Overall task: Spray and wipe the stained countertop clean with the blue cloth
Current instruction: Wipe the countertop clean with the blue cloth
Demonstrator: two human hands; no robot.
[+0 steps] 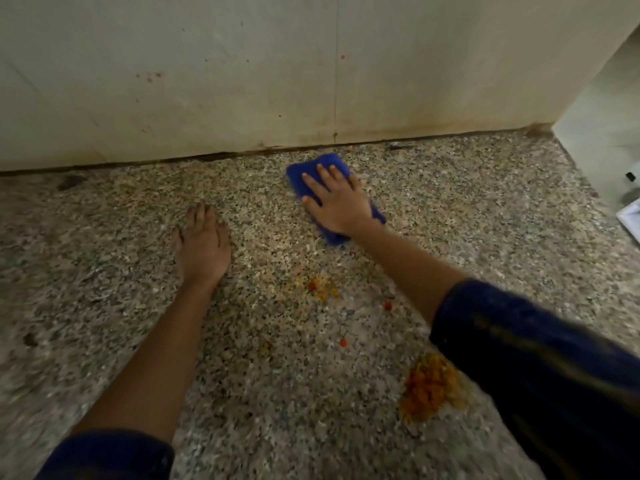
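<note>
- Right hand [337,202]: flat, fingers straight and spread, palm pressing down on the blue cloth [313,171]; nothing pinched or curled round, grip apart.
- Left hand [202,242]: fingers straight and close together, resting palm-down on the bare counter [121,237]; grip apart, holds nothing, well apart from the cloth.
- Blue cloth: folded into a rough oblong, lying flat on the counter near the back wall [242,81], its far corner just short of the dark seam where counter meets wall; the right hand covers its middle.
- Edges: the counter runs to the wall at the back and ends at a straight edge on the right; open stone lies to the left of the left hand and between the two forearms.
- Stains: a pale orange smear [320,287] lies between the forearms; small red bits [388,305] sit near it; a thick orange-brown heap [427,386] lies nearer the viewer, just beside the right sleeve [536,358].
- Materials: counter is speckled granite, grey, pink and black, smooth; wall is pale tile, grimy low down, with small red spatters.
- Sleeves: dark blue cloth, pushed back from both forearms.
</note>
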